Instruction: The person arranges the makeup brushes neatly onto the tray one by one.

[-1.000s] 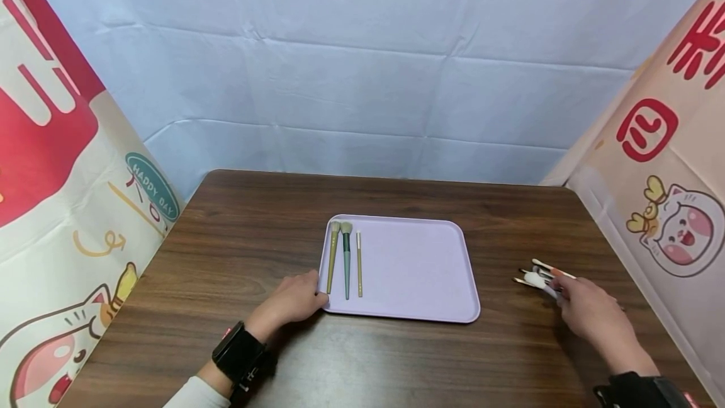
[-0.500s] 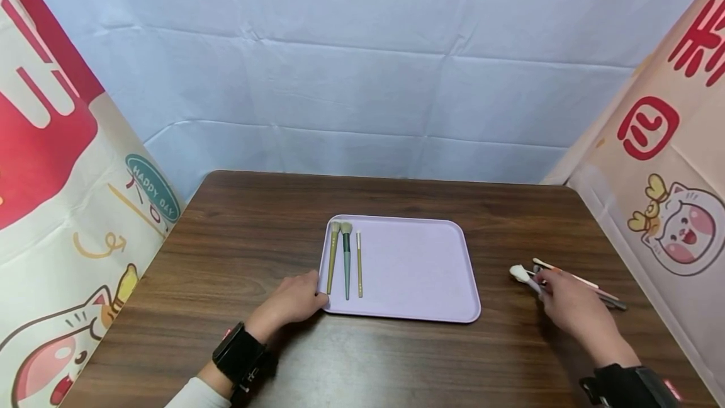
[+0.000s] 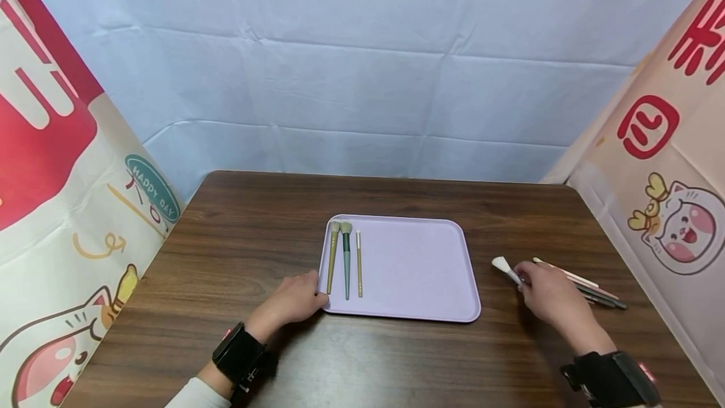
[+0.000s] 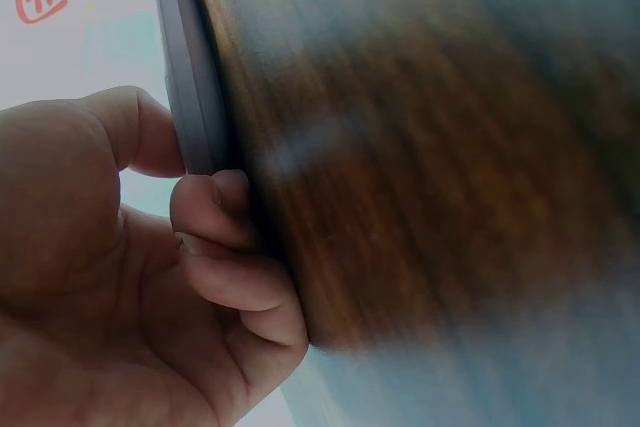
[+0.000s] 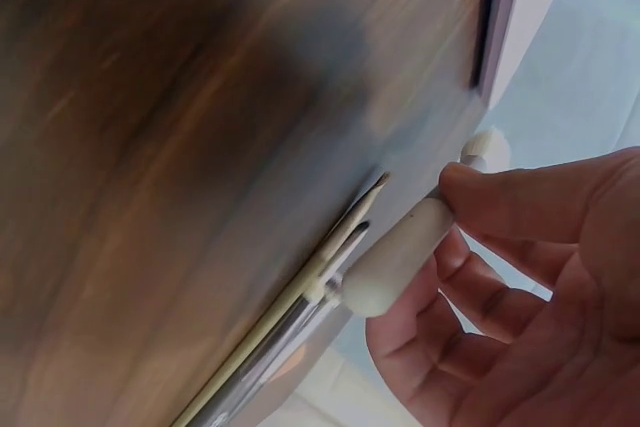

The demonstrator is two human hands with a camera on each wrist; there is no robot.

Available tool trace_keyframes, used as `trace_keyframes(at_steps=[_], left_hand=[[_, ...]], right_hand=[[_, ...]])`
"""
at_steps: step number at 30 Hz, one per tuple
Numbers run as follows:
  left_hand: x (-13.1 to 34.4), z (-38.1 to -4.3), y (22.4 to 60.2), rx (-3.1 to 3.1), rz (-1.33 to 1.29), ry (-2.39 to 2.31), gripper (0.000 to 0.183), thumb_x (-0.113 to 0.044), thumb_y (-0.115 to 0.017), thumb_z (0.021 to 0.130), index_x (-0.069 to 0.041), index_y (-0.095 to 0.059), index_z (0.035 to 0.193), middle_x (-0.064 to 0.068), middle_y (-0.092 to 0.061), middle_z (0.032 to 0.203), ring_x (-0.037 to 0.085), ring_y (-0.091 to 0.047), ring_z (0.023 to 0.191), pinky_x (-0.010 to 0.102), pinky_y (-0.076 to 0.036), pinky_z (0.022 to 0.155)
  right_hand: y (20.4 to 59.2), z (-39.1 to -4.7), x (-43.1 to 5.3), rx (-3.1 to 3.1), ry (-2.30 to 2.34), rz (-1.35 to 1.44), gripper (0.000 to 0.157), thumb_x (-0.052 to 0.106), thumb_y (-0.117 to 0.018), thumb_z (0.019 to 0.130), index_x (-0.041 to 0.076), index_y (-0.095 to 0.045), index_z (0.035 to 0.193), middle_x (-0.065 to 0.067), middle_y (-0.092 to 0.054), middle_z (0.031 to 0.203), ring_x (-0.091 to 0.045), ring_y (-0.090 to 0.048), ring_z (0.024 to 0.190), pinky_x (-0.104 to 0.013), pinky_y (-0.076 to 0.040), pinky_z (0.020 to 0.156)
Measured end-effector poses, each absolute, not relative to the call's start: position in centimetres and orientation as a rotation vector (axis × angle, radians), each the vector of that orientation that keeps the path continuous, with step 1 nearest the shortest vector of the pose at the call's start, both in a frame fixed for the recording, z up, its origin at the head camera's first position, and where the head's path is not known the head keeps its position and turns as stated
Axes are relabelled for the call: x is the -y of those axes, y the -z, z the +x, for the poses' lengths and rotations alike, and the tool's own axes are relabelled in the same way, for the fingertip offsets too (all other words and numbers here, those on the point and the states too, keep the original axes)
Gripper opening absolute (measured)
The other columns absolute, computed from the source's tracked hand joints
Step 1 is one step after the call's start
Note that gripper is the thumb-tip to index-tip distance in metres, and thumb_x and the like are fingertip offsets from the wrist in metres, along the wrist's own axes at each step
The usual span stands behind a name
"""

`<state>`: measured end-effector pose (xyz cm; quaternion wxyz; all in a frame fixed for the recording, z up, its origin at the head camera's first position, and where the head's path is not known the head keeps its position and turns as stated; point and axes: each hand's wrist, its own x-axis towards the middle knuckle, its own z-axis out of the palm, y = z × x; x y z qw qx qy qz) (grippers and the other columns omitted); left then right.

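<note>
My left hand (image 3: 291,298) grips the near-left corner of a lilac tray (image 3: 416,269); in the left wrist view the thumb and curled fingers pinch the tray's rim (image 4: 192,97). Three makeup brushes lie side by side along the tray's left: an olive one (image 3: 332,263), a green one (image 3: 347,266) and a thin gold one (image 3: 359,266). To the right of the tray, my right hand (image 3: 555,294) pinches a white-bristled brush (image 3: 501,264). Its thick pale handle (image 5: 390,262) shows in the right wrist view, close over the loose brushes.
Several slim brushes (image 3: 608,296) lie bunched on the brown wooden table (image 3: 453,361), beside and partly behind my right hand. A pale blue cloth (image 3: 362,80) hangs behind the table. Printed cloths (image 3: 680,232) stand at both sides.
My right hand has drawn the white-bristled brush out of the bunch and moved left toward the tray. The other loose brushes stay behind. My left hand and the tray have not moved.
</note>
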<state>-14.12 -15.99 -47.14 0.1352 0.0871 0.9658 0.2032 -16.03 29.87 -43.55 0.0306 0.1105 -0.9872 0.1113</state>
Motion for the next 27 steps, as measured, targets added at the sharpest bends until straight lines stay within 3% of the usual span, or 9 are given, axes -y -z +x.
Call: trace_keyframes(at_steps=[9,22,27], left_hand=[[15.9,-14.1,47.1,-2.807,0.260,-0.578,0.023,-0.024,-0.065,0.088,-0.005,-0.057,0.098,0.005,-0.059,0.082,0.021,-0.052,0.071,0.041,-0.046,0.068],[16.0,-14.1,47.2,-2.800,0.253,-0.592,0.022,-0.023,-0.064,0.087,-0.005,-0.056,0.097,0.004,-0.057,0.080,0.021,-0.051,0.070,0.041,-0.045,0.067],[16.0,-14.1,47.2,-2.802,0.256,-0.591,0.023,-0.024,-0.065,0.087,-0.005,-0.056,0.097,0.004,-0.058,0.081,0.021,-0.051,0.070,0.041,-0.045,0.067]], right_hand=[[43.1,-16.5,-27.8,3.152,-0.389,0.256,0.025,0.001,-0.069,0.086,-0.005,-0.066,0.109,-0.014,-0.063,0.086,-0.026,-0.055,0.074,-0.046,-0.046,0.065],[42.6,-17.8,-24.0,3.183,-0.490,0.265,0.021,0.007,-0.068,0.091,-0.004,-0.066,0.108,-0.014,-0.059,0.089,-0.026,-0.054,0.073,-0.042,-0.044,0.062],[42.5,-18.3,-22.4,3.237,-0.556,0.225,0.026,0.010,-0.067,0.093,-0.006,-0.064,0.114,-0.014,-0.060,0.090,-0.025,-0.055,0.074,-0.037,-0.045,0.060]])
